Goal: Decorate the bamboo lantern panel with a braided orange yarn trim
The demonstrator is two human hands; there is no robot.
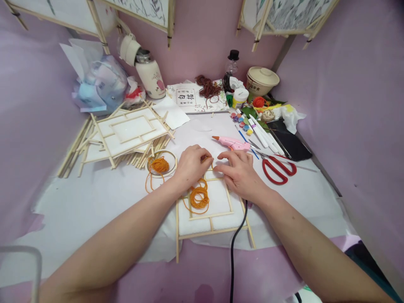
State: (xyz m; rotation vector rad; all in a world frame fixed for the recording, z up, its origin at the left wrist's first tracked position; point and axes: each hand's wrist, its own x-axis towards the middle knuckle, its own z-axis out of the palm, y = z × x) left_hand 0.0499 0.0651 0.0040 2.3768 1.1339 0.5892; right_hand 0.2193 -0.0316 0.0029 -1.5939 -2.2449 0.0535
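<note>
My left hand [191, 167] is closed in a pinch, with orange cord [198, 198] at its fingertips near the far end of a wooden stick frame [211, 223]. My right hand [239, 173] is just to the right over the same frame. Its thumb and forefinger are curved and apart, and I see nothing gripped between them. The frame has a white sheet backing and lies flat before me. Loose coils of the cord rest on it. Beside my left wrist, a ball of orange cord [159, 165] sits on a round hoop [172, 156].
A pink glue gun [233, 143] lies beyond my right hand, its black cable [233, 252] running off the near edge. Red-handled scissors [279, 169] and a phone [292, 140] are to the right. Stacked stick frames [126, 130] lie left. A bottle [150, 75] and book [186, 97] stand behind.
</note>
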